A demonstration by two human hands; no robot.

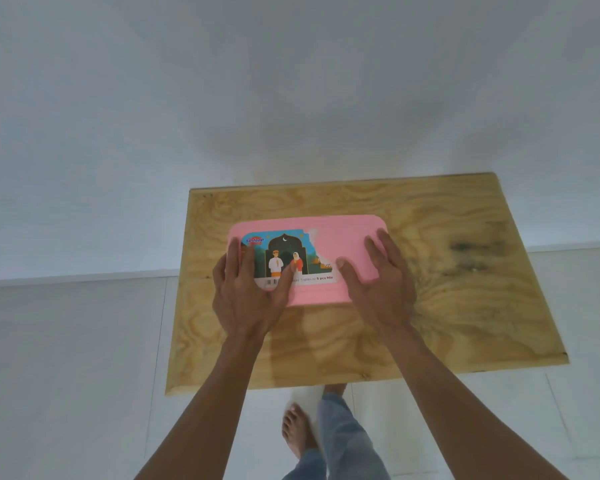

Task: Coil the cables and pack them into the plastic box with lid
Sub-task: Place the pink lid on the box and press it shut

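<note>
A pink lid (329, 237) with a colourful printed label covers the plastic box on the wooden table (465, 271). My left hand (246, 292) lies flat on the lid's left end, over part of the label, fingers spread. My right hand (378, 275) rests flat on the lid's right end, thumb and fingers apart. The box body under the lid is hidden, and no cables are in view.
The plywood table stands against a white wall (291, 98). Its right half is bare wood with a dark stain (471, 247). White floor tiles lie around it, and my bare feet (297, 431) and jeans show below the front edge.
</note>
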